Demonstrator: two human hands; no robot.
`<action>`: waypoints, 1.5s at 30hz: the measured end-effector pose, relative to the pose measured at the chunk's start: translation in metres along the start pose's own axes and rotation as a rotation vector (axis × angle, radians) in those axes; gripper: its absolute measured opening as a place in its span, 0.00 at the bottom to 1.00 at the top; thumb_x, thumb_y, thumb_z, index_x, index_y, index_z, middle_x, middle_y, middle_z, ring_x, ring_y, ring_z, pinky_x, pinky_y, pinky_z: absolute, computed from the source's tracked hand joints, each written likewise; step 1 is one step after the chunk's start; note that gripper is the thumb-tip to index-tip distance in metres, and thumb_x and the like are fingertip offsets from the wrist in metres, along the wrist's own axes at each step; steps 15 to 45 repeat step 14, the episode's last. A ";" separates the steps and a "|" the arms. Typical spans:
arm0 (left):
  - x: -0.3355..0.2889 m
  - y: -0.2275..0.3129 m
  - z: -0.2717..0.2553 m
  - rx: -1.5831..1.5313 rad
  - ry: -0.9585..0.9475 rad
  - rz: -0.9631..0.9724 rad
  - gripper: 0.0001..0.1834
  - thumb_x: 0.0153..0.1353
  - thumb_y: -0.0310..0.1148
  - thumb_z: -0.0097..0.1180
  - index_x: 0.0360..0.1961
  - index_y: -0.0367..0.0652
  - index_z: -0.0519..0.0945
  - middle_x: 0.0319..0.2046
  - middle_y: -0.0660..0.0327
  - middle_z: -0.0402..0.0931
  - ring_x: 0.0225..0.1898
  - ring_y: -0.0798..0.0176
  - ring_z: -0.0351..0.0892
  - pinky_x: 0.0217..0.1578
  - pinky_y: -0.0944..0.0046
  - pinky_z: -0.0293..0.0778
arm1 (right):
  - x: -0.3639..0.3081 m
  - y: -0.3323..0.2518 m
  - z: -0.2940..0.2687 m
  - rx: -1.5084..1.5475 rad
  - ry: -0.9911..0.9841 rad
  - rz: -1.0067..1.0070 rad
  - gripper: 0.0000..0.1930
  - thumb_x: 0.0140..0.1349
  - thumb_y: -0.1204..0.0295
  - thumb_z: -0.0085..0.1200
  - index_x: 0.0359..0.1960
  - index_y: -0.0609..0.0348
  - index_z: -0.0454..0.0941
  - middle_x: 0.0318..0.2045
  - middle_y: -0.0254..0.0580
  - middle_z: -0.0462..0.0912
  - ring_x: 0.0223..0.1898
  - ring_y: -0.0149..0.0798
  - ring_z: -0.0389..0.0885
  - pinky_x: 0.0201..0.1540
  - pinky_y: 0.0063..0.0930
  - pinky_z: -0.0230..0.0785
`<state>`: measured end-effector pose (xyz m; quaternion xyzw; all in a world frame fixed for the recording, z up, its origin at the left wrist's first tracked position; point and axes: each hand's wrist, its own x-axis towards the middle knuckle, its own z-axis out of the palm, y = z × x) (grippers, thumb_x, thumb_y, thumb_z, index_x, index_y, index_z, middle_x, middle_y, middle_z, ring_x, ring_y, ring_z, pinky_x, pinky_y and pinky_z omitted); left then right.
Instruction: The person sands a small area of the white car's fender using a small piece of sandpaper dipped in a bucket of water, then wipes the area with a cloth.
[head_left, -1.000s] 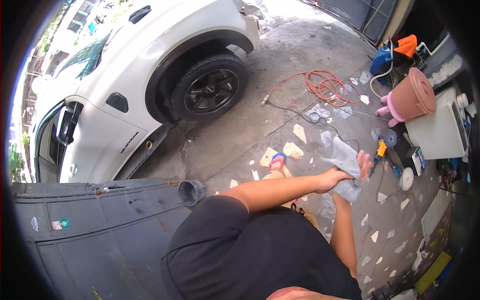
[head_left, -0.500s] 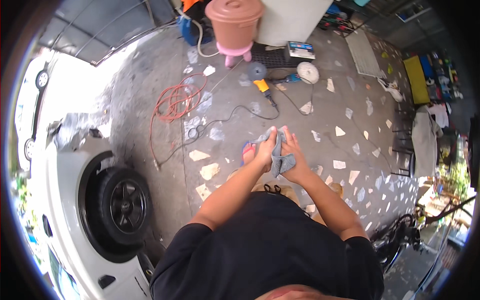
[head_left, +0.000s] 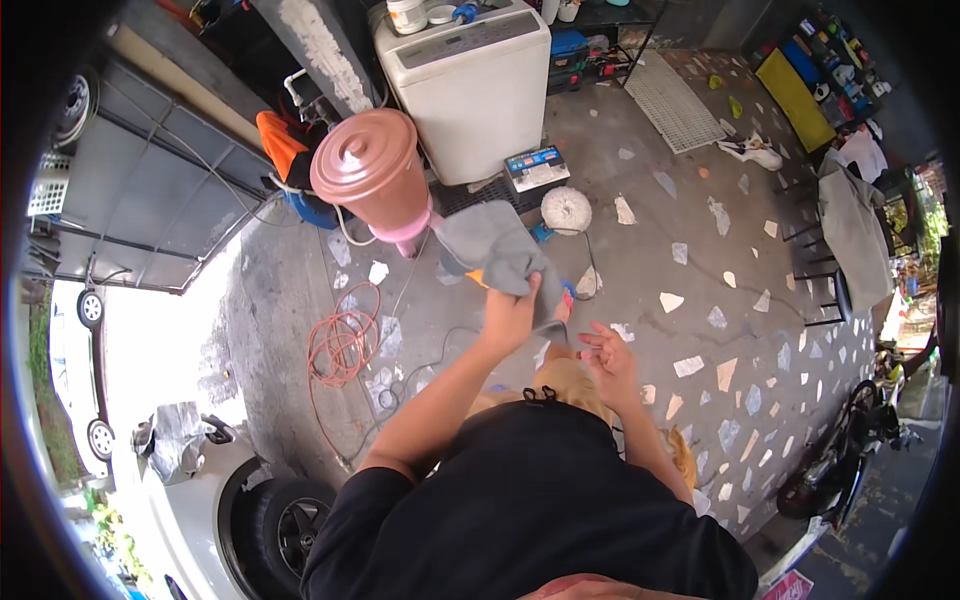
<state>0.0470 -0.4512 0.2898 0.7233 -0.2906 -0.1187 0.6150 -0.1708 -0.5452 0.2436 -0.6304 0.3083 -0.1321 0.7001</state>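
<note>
A grey cloth hangs spread out from my left hand, whose fingers are closed on its lower part. My right hand is held apart from it, lower and to the right, fingers parted and nothing in them. Beyond the cloth on the floor lies a polisher with a fluffy white pad facing up. The cloth covers most of a second, yellow power tool, so only a bit of it shows.
A lidded brown bin on a pink stool, a white washing machine and a boxy battery stand ahead. A coiled orange hose lies left, near the car's wheel. Grey fabric drapes over a chair at right.
My hands have separated. The left lifted the cloth up and left, and it is now opened out instead of bunched between both hands. The view has shifted toward the washing machine.
</note>
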 end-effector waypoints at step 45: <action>0.246 -0.063 -0.111 -0.513 0.642 -0.698 0.18 0.66 0.37 0.63 0.50 0.37 0.76 0.43 0.58 0.81 0.46 0.55 0.83 0.50 0.55 0.81 | 0.175 0.127 -0.111 -0.751 -0.444 0.461 0.25 0.68 0.53 0.59 0.60 0.55 0.79 0.60 0.55 0.81 0.61 0.52 0.81 0.64 0.48 0.71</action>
